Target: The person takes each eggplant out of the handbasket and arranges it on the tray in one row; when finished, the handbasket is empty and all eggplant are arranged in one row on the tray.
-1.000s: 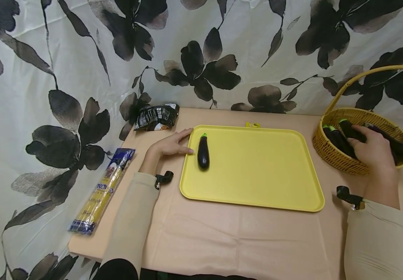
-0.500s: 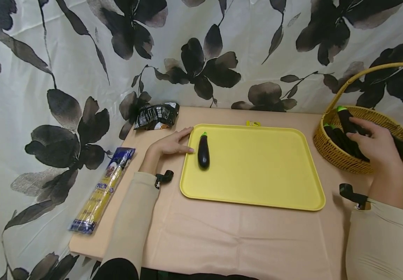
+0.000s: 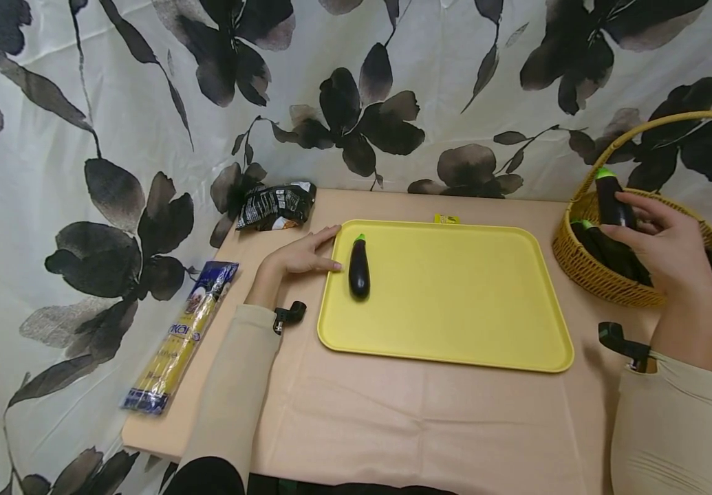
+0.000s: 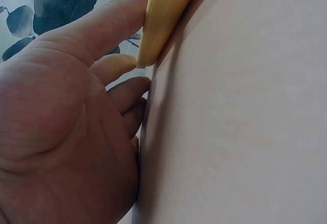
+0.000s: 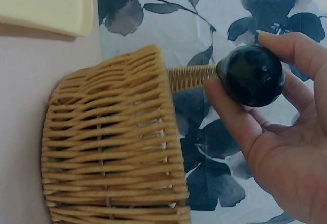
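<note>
My right hand [image 3: 671, 240] pinches a dark eggplant [image 3: 612, 199] with a green cap, lifted above the wicker basket [image 3: 603, 292]. Seen from the right wrist, the rounded end of that eggplant [image 5: 254, 75] sits between thumb and fingers, over the level of the basket's rim. More eggplants [image 3: 609, 251] lie inside the basket, partly hidden by the hand. On the left part of the yellow tray [image 3: 455, 302] lies one eggplant [image 3: 359, 268]. My left hand [image 3: 300, 258] rests at the tray's left edge; in the left wrist view its fairly straight fingers touch the rim [image 4: 166, 19].
A pack of spaghetti [image 3: 182, 337] lies along the table's left edge. At the back left is a black packet [image 3: 277, 206]. A small yellow packet [image 3: 446, 219] shows just behind the tray. The basket's tall handle [image 3: 640, 130] arches over it.
My right hand has raised the eggplant out from among the others, tilting its green cap upward. The left hand and the tray have stayed in place.
</note>
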{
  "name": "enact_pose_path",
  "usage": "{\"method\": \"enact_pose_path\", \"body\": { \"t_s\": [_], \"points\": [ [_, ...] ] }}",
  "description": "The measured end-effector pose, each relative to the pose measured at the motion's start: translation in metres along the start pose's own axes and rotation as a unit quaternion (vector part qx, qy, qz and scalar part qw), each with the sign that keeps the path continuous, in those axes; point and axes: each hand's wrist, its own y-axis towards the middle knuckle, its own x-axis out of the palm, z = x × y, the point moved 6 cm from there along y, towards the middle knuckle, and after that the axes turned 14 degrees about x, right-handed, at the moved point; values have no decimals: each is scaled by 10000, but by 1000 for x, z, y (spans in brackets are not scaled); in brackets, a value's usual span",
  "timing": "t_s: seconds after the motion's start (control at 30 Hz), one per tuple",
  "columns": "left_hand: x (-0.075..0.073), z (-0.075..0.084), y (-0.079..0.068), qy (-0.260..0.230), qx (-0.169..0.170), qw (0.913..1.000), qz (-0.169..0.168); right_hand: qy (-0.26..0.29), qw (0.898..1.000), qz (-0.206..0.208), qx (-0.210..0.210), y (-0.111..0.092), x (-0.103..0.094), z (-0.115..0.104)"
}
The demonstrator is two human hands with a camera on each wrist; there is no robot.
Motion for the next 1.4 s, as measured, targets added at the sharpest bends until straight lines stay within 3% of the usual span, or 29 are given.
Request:
{"method": "enact_pose_path", "body": {
  "t_s": [0.17,0.4,0.97,1.4],
  "points": [
    [0,0,1,-29,13,10000,1,103,9996,-216,-140,-6,6,-10],
    [0,4,2,33,42,10000,-4,-137,9948,-936,-384,-15,20,-20],
    [1,1,2,5,94,10000,-32,-637,9772,-1692,-1109,-31,95,-46],
    [0,-1,0,87,63,9999,-25,-132,9431,-2961,-1504,-53,145,-66]
  ]
}}
